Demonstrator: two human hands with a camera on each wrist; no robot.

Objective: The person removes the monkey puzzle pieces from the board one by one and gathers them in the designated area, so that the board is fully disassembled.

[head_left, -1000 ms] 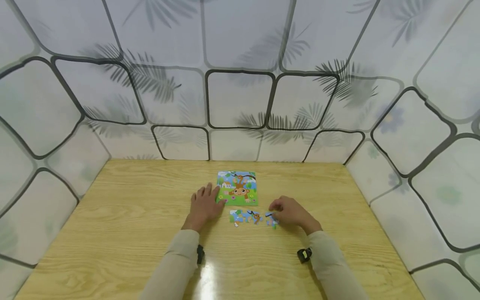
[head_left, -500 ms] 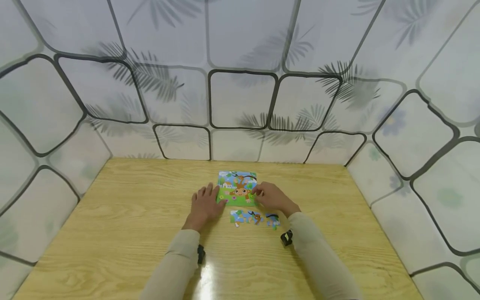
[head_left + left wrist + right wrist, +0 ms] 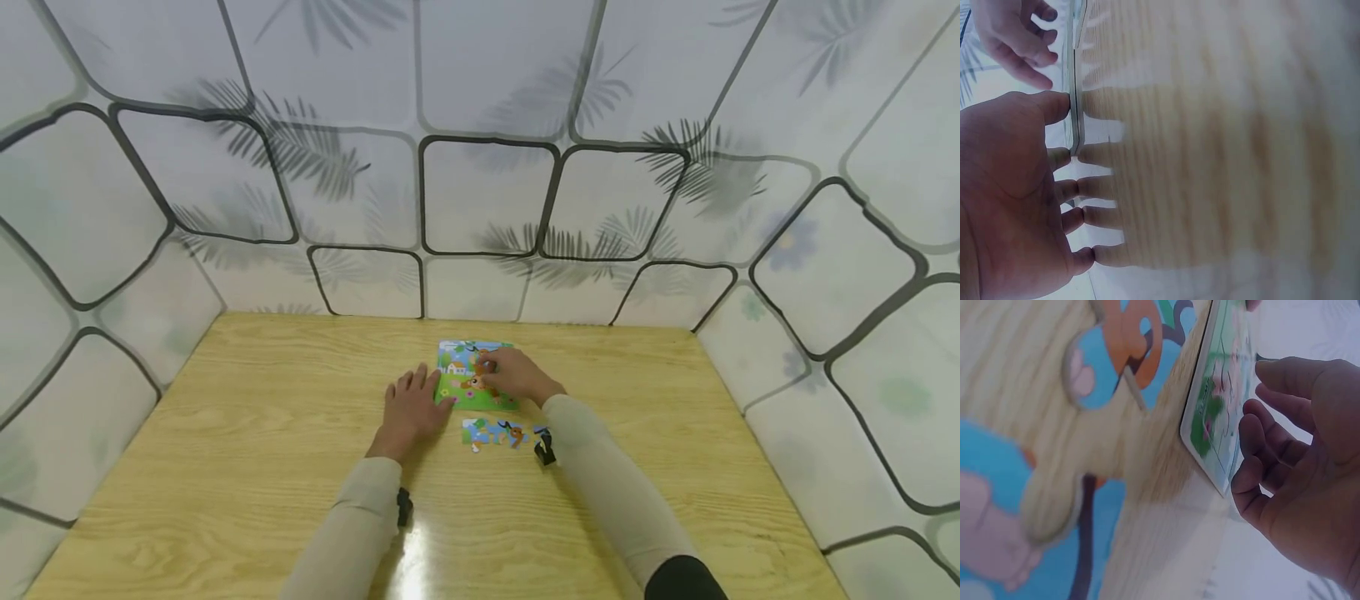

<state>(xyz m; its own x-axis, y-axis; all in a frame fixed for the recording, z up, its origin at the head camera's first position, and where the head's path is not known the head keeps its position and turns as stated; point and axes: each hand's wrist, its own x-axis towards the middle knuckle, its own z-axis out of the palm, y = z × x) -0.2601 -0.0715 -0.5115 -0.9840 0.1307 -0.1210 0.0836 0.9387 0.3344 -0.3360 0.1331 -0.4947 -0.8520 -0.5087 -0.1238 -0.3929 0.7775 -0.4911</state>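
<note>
The right hand (image 3: 517,377) has been moved from the loose pieces (image 3: 495,433) onto the puzzle board (image 3: 459,392), fingers curled, grip unclear; the left hand (image 3: 408,412) is still kept flat.

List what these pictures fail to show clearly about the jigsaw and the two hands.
- Head view: the right hand covers much of the puzzle board; any piece under it is hidden.
- Head view: the loose pieces are too small to count, and the sleeve hides some.
- Left wrist view: the table is blurred beyond the left hand.
</note>
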